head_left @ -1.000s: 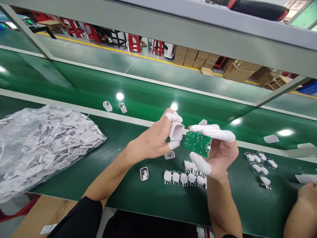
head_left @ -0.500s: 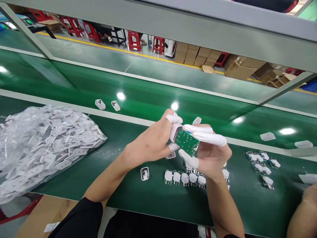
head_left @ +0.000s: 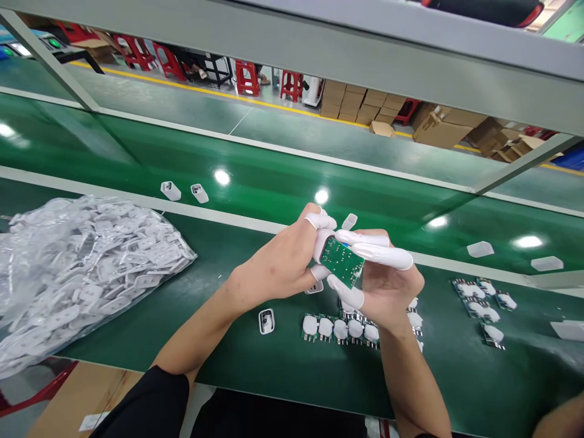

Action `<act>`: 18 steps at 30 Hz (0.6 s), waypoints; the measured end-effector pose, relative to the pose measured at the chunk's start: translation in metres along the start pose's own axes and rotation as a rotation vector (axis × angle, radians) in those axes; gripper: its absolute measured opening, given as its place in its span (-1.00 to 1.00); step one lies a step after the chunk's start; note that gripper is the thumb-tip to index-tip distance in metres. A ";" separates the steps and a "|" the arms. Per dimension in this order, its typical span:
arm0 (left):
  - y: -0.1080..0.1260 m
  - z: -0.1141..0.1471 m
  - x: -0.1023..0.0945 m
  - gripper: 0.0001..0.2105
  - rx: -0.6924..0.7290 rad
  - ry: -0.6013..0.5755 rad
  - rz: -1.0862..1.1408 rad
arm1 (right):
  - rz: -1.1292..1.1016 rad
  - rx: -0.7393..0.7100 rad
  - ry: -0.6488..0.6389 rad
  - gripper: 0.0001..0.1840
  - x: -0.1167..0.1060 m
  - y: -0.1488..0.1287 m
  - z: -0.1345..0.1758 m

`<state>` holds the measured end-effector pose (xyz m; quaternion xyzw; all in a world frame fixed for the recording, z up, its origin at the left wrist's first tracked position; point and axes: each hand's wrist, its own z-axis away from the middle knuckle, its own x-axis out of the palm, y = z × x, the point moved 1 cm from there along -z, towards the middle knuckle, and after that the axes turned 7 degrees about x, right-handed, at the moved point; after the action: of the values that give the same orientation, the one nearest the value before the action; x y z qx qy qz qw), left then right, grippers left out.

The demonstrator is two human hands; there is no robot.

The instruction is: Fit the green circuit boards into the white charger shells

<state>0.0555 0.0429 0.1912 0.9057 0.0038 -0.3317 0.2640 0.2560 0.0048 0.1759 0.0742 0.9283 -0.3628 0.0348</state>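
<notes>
Green board [head_left: 342, 263] pinched by right hand [head_left: 387, 287], white casing [head_left: 322, 241] by left hand [head_left: 279, 263], carton label [head_left: 93, 421] unreadable

Counter [head_left: 228, 365]: dk. grn. surface. Lying on it: clear plastic bag [head_left: 95, 267] of wht. parts, L side; open wht. piece [head_left: 267, 321], ctr.; circuit bds. [head_left: 340, 329] w/ wht. tops, rows just R of piece; smaller bd. grp. [head_left: 477, 301], farther R.

The casing [head_left: 321, 242] is smooth plastic, the circuit board [head_left: 342, 262] dotted with shiny metal — the bag [head_left: 43, 243] glossy, crinkled plastic.
</notes>
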 end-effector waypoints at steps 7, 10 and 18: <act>0.002 0.000 0.002 -0.51 0.000 -0.003 0.006 | 0.034 -0.018 -0.009 -0.30 0.000 -0.002 -0.002; 0.002 -0.001 0.001 -0.52 0.018 0.003 0.011 | 0.043 -0.029 -0.005 -0.28 0.000 -0.003 -0.002; 0.006 -0.003 0.001 -0.57 0.030 -0.008 -0.006 | 0.064 0.000 -0.023 -0.30 0.000 -0.003 -0.001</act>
<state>0.0591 0.0387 0.1957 0.9082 0.0007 -0.3361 0.2494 0.2557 0.0033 0.1791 0.0997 0.9249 -0.3625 0.0569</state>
